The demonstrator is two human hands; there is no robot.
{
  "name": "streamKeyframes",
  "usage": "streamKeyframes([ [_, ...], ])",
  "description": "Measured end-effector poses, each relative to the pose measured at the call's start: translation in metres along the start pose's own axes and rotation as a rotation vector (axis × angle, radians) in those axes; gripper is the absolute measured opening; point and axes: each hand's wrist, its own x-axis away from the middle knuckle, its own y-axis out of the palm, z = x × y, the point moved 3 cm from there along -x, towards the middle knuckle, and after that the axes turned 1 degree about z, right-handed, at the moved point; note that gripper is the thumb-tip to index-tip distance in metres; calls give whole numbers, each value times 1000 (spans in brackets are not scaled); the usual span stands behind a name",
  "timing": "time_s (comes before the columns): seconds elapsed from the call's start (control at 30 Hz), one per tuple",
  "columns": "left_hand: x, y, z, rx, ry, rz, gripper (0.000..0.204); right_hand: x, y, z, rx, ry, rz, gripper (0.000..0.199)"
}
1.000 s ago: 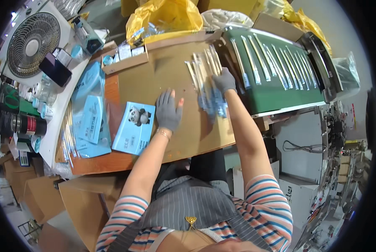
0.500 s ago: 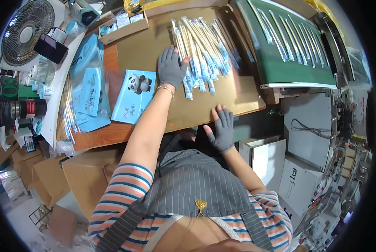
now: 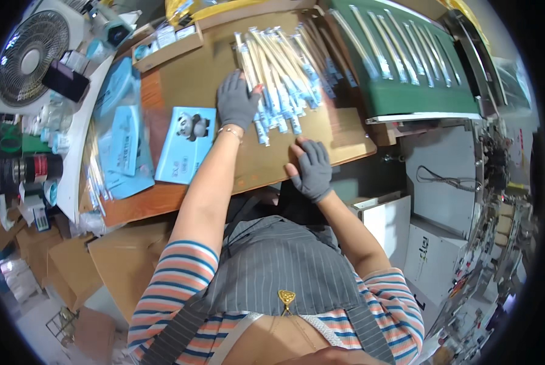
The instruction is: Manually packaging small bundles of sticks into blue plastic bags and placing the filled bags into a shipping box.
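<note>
A loose pile of chopsticks in clear and blue wrappers (image 3: 278, 70) lies on the tan board (image 3: 190, 73) of the table. My left hand (image 3: 234, 102), in a grey fingertip-less glove, rests flat against the pile's left side, thumb spread over the nearest wrappers. Its fingers hold nothing that I can see. Over the board's front edge is my right hand (image 3: 313, 171), gloved alike, with fingers stretched out and nothing in it. Left of my left forearm lies a light-blue pouch with a panda picture (image 3: 186, 145).
A green conveyor belt (image 3: 345, 100) at the right carries several wrapped chopsticks. More blue pouches (image 3: 123, 140) and bare sticks (image 3: 94, 164) lie at the left. A cardboard tray (image 3: 169, 48) stands at the back, a fan (image 3: 32, 58) and phone (image 3: 65, 81) at far left.
My right hand has moved slightly up toward the pile, now further over the board's front edge. My left hand stays by the pile. The whole view has shifted a little.
</note>
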Motion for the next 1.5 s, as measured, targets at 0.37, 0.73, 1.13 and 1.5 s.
streamKeyframes([
  [0.37,-2,0,6,21,54,10,53,2,-5,3,-7,30,18,44],
  [0.73,2,-10,6,12,64,-38,48,-99,-126,76,153,-69,392,43],
  [1.13,1,-11,4,5,34,-30,51,-195,-163,317,297,740,-13,81],
  [1.5,2,-5,2,6,22,-45,57,-248,-78,131,428,169,172,60],
])
